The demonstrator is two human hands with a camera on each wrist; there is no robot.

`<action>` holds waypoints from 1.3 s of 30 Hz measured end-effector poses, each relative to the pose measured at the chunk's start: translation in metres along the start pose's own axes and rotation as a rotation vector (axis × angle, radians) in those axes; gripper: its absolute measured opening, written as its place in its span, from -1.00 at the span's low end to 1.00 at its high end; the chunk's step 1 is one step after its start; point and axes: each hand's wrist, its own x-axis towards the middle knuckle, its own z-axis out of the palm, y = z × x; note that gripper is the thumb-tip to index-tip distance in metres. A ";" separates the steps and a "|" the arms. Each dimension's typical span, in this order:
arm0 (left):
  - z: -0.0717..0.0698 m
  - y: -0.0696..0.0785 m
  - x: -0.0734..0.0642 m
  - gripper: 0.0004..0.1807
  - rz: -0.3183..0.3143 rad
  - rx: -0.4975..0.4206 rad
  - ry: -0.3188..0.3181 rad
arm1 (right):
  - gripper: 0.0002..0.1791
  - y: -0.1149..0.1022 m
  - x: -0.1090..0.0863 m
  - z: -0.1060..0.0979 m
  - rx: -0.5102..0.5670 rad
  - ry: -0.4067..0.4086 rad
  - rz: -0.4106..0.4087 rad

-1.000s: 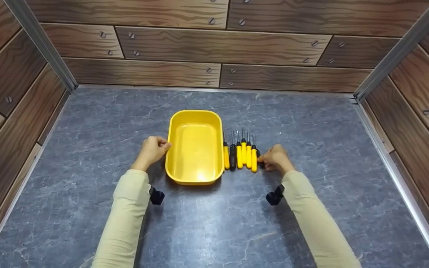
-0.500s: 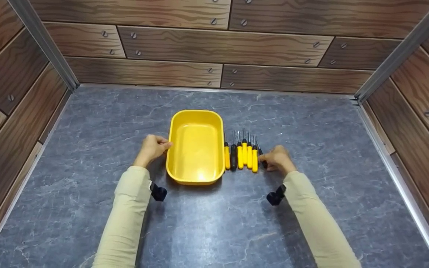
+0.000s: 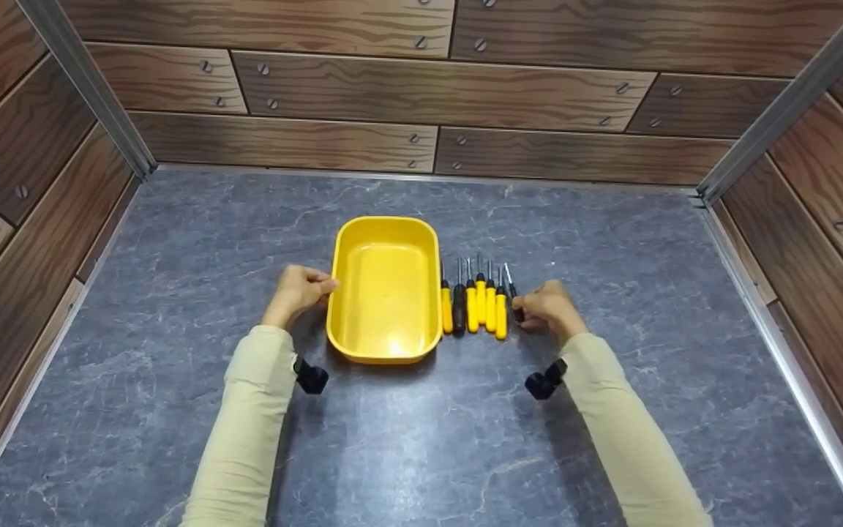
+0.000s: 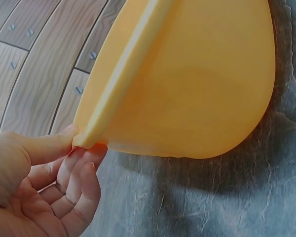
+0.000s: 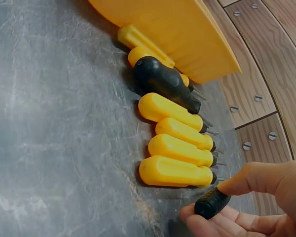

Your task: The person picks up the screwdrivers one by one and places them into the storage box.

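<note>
A yellow plastic bin [image 3: 383, 293] stands upright on the floor. On its left rim my left hand [image 3: 296, 294] pinches the edge between thumb and fingers, as the left wrist view shows closely. To the right of the bin lies a row of screwdrivers, mostly yellow-handled [image 3: 481, 301], with one thick black handle [image 3: 459, 311] among them. Past the row's right end my right hand [image 3: 549, 306] pinches a slim black-handled screwdriver [image 5: 212, 201] between thumb and fingers. Its shank points away from me. In the right wrist view a yellow handle [image 5: 133, 42] lies against the bin's wall.
The surface is grey and marble-patterned [image 3: 421, 446]. Wood-patterned panels [image 3: 436, 91] enclose the back and both sides, with metal strips [image 3: 780, 366] along the edges. A black wrist camera [image 3: 312, 377] hangs from each forearm.
My right hand has shifted slightly, and the black-handled screwdriver in it shows more of its shank, now a little apart from the row. The left hand stays on the bin's rim.
</note>
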 end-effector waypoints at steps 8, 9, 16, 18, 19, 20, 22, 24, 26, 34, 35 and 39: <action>-0.001 0.000 0.000 -0.70 -0.001 0.003 0.008 | -0.64 -0.003 -0.001 0.002 0.085 -0.049 -0.078; -0.001 0.000 0.000 -0.70 0.001 0.003 0.007 | -0.62 -0.003 -0.002 0.002 0.101 -0.057 -0.080; -0.002 0.001 0.001 -0.71 -0.010 0.002 0.002 | -0.54 -0.011 -0.007 0.003 0.209 -0.119 -0.059; -0.001 0.001 0.001 -0.71 -0.019 0.007 -0.003 | -0.52 -0.012 -0.007 0.003 0.237 -0.142 -0.048; -0.001 0.002 0.002 -0.70 -0.022 0.011 -0.004 | -0.51 -0.013 -0.007 0.003 0.249 -0.154 -0.044; -0.001 0.002 0.002 -0.70 -0.026 0.015 -0.006 | -0.51 -0.013 -0.008 0.004 0.260 -0.163 -0.041; -0.001 0.003 0.002 -0.70 -0.030 0.023 -0.007 | -0.50 -0.014 -0.008 0.005 0.278 -0.170 -0.033; -0.001 0.003 0.001 -0.70 -0.034 0.025 -0.005 | -0.50 -0.015 -0.008 0.006 0.286 -0.172 -0.035; -0.002 0.003 0.001 -0.70 -0.037 0.026 -0.004 | -0.51 -0.016 -0.009 0.008 0.291 -0.171 -0.038; -0.002 0.002 0.000 -0.70 -0.036 0.017 -0.004 | -0.58 -0.023 -0.012 0.016 0.293 -0.169 -0.051; -0.002 0.002 0.000 -0.70 -0.037 0.017 -0.001 | -0.57 -0.024 -0.013 0.018 0.290 -0.169 -0.051; -0.001 0.002 0.000 -0.70 -0.036 0.026 0.004 | -0.57 -0.029 -0.015 0.022 0.284 -0.182 -0.053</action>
